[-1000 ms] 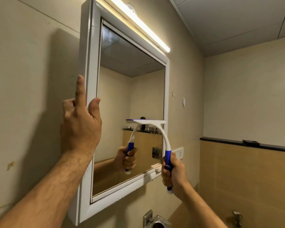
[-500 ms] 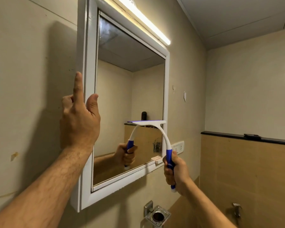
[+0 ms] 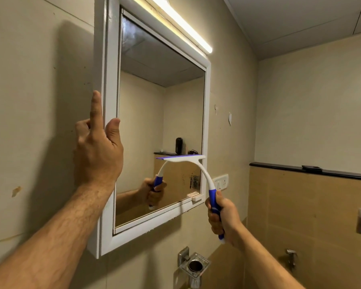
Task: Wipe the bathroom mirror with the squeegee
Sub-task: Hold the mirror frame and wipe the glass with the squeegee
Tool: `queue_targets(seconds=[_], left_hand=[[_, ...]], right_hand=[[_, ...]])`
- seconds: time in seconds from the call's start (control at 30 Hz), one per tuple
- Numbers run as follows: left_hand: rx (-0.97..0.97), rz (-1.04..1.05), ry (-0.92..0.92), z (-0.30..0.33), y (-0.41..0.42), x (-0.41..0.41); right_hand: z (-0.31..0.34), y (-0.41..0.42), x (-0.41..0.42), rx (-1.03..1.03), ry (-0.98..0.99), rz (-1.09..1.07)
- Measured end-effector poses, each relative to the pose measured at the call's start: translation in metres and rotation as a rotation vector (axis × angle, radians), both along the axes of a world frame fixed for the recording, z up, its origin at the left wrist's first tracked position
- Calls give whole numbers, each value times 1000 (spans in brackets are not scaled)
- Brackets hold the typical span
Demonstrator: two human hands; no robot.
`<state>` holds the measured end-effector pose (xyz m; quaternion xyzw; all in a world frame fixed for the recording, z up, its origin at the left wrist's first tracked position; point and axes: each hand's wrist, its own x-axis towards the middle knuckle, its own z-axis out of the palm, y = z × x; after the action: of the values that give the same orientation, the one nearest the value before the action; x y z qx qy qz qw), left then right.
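The mirror (image 3: 161,113) hangs on the left wall in a thick white frame (image 3: 106,84). My left hand (image 3: 98,151) grips the frame's near vertical edge, thumb on the front and index finger pointing up along the side. My right hand (image 3: 223,220) is closed on the blue handle of the squeegee (image 3: 202,176). Its white neck curves up to the blade, which lies flat against the glass at the mirror's right side, about two thirds of the way down. Smudges show on the glass just under the blade. The reflection repeats hand and squeegee.
A lit tube lamp (image 3: 188,26) runs along the frame's top. Below the mirror a glass holder on a chrome bracket (image 3: 193,268) sticks out from the wall. A wall socket (image 3: 222,182) sits right of the frame. A black ledge (image 3: 313,170) tops the tan tiles.
The squeegee blade has slid a little down the right side of the glass, and my right hand has dropped with it. My left hand has kept its hold on the frame.
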<state>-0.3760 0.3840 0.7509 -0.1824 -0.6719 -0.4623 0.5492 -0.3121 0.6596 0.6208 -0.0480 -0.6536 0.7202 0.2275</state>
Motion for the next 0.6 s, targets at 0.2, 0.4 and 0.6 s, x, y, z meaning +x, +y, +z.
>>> queue_targets(seconds=[0.2, 0.4, 0.6], left_hand=[[12, -36, -4, -2, -1, 0], [38, -63, -3, -3, -2, 1], [36, -68, 6, -4, -2, 0]], right_hand=[[31, -7, -9, -50, 31, 23], [-27, 0, 0, -22, -73, 8], [15, -2, -2, 4, 21, -15]])
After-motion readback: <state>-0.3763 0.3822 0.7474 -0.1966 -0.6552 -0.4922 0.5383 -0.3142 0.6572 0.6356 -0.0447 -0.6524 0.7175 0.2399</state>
